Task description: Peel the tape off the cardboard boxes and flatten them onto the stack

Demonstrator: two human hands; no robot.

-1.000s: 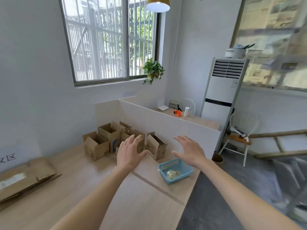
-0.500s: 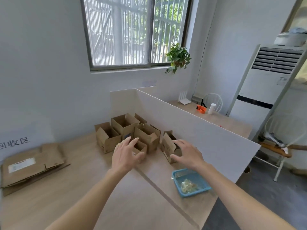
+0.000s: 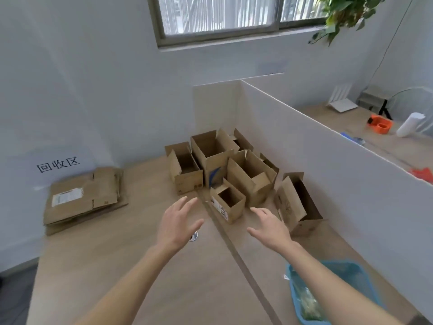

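blue basket [image 3: 365, 273] at 5 o'clock, nearest on the counter [image 3: 131, 266], holding what looks like crumpled tape scraps. left hand [image 3: 177, 222] and right hand [image 3: 271, 228] both hover above the counter at centre, fingers spread and straight, gripping nothing, touching nothing. between and just beyond them, at 12 o'clock, stands the small box [image 3: 228, 204], upright, top flaps open. further out at 12 to 1 o'clock, a cluster of open boxes [image 3: 213, 156] sits against the white partition [image 3: 304, 146], several touching one another. one box [image 3: 296, 202] at 2 o'clock leans on its side. flattened stack [image 3: 84, 198] lies at 9 o'clock, well apart from the cluster.

risks, as judged: the small box is light and open; a one-sided grab could tip it or shove it into the box behind. the boxes are crowded, so pulling one may drag its neighbours. whether tape remains on its underside cannot be told; flattening with tape intact would tear the board.

change noted: against the frame half a second ago, the view has tilted down and closed in; both hands have drawn back from over the boxes and now frame the small box.
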